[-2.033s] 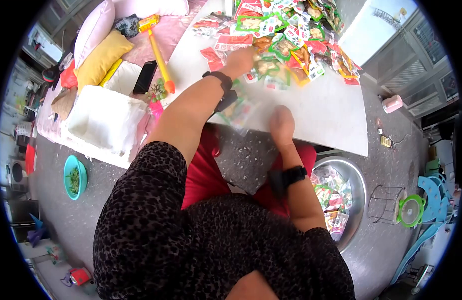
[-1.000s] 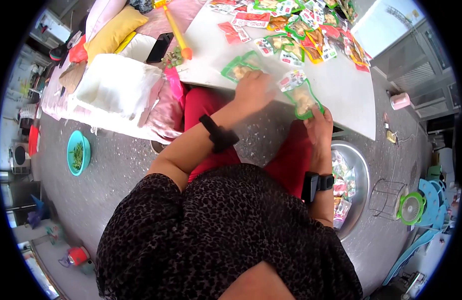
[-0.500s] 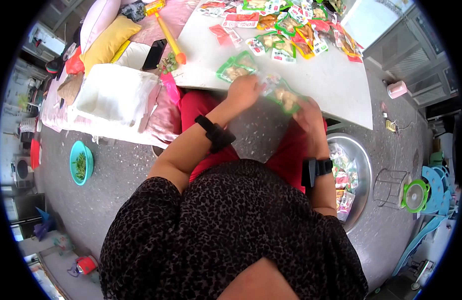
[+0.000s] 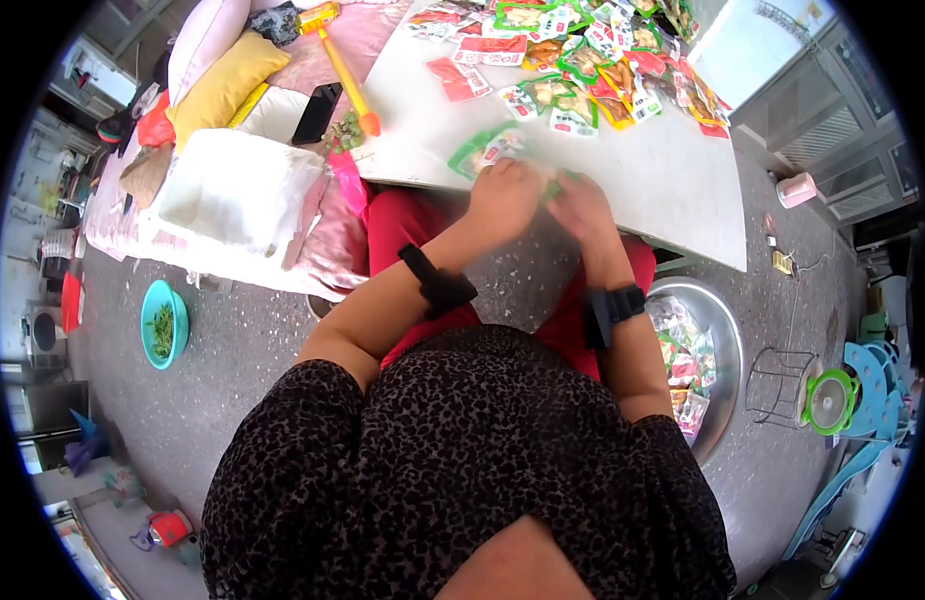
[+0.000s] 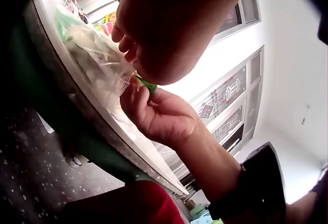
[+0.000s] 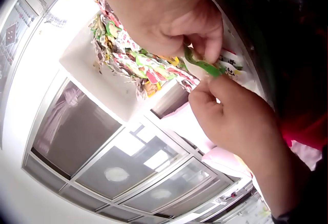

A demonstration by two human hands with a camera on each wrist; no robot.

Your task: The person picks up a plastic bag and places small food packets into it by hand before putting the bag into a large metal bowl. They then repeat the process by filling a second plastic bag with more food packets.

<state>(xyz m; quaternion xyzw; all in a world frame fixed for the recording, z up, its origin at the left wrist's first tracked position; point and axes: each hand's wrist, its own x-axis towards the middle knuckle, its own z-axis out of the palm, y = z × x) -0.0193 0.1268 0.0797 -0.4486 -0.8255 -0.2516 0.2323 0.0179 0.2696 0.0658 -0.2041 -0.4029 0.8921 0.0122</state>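
Note:
At the table's near edge both hands meet over a green-edged food packet (image 6: 205, 66). My right hand (image 4: 586, 208) pinches its green edge, fingers curled, as the left wrist view also shows. My left hand (image 4: 507, 200) grips the packet close beside the right fingertips; in the right wrist view its thumb and fingers close at the green strip. Most of this packet is hidden by the hands. Another green-edged packet (image 4: 478, 150), clear with pale pieces inside, shows just beyond the left hand on the white table (image 4: 673, 205).
Many red, green and yellow packets (image 4: 583, 75) are heaped at the table's far side. A metal basin (image 4: 728, 350) with more packets stands on the floor at the right. At left are a bed with a white box (image 4: 223, 195), a phone (image 4: 317, 113) and a toy hammer (image 4: 343, 80).
Two seconds ago my left hand was reaching at the heap. A packet then hung from my right hand, which has since moved left to meet the left hand.

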